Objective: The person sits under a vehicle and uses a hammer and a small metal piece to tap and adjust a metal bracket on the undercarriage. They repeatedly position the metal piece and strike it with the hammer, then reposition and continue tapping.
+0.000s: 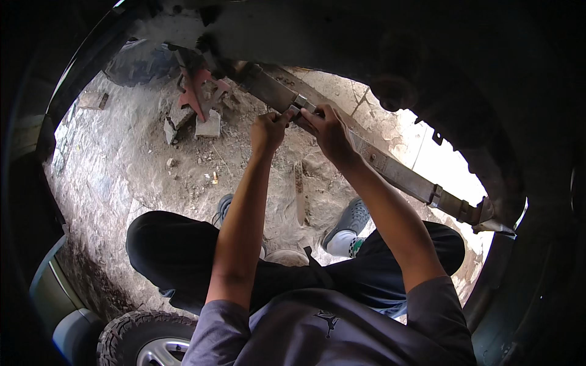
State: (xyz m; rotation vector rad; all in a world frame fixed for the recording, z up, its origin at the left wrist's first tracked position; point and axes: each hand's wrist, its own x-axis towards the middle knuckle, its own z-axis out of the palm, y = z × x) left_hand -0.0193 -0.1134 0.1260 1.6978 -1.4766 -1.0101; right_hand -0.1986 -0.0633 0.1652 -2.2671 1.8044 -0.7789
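Observation:
A long metal bar (390, 169), resembling a vehicle's leaf spring, slants from upper left to lower right beneath the dark vehicle body. Around its middle sits a small shiny metal clamp (301, 102). My left hand (268, 132) comes at it from the near side, thumb and fingers pinched at its lower edge. From the right, my right hand (332, 133) grips the same clamp with fingers curled over the bar. Both sets of fingertips nearly meet there, and they partly hide the clamp's near side.
A red stand (194, 93) props the far left, with broken blocks (208, 124) beside it. A flat metal strip (300, 194) lies on the dirt between my feet. At lower left rests a wheel (143, 338). The dark vehicle body (342, 36) overhangs the far side.

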